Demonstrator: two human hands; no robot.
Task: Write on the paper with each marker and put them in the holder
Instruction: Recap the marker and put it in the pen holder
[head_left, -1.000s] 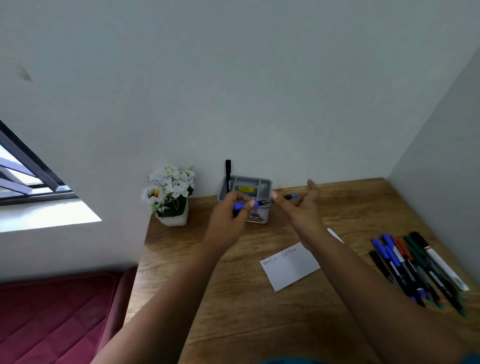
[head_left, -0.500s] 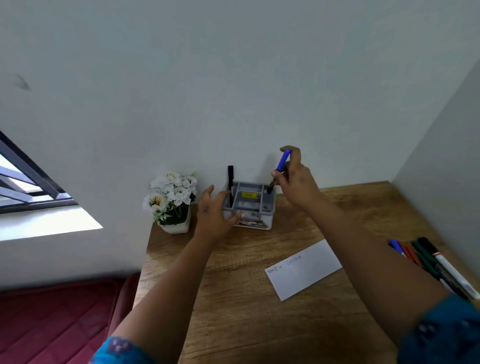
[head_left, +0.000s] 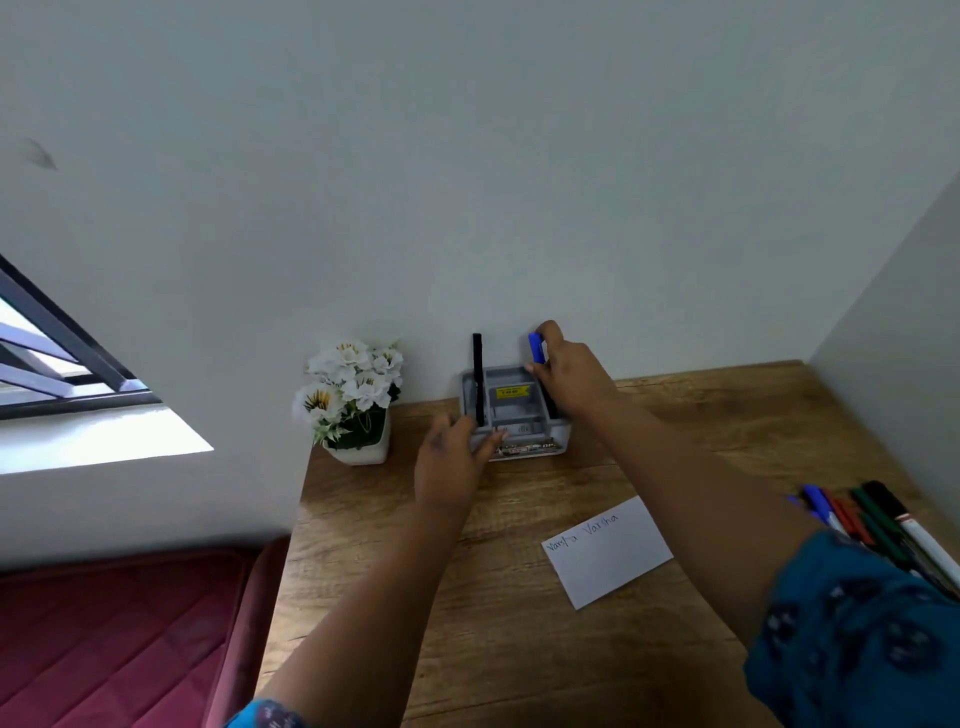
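From the head view, your right hand (head_left: 569, 376) is reaching over the far right corner of the grey holder (head_left: 519, 423), fingers curled round a blue-capped marker (head_left: 536, 349). The blue cap is sticking up just above your fingertips, close to the wall, while the dark barrel is running down behind your palm into the holder's right side — which compartment it is sitting in, you cannot tell, since the hand is covering it.

Your left hand (head_left: 449, 462) is resting against the holder's near left corner, fingers lying relaxed along the front wall, thumb side up, nothing pinched in it. A black marker (head_left: 477, 376) is standing upright in the holder's left slot, just above that hand and apart from the blue one.

The holder is sitting on the wooden table (head_left: 519, 649), at the back against the wall, with a white pot of white flowers (head_left: 353, 400) just beside it on the left. The paper (head_left: 608, 553) is lying nearer to you, right of centre, with two handwritten words across its top edge — well apart from both hands. A row of loose markers (head_left: 872, 525) is lying at the right edge, partly hidden by your blue sleeve (head_left: 852, 639).
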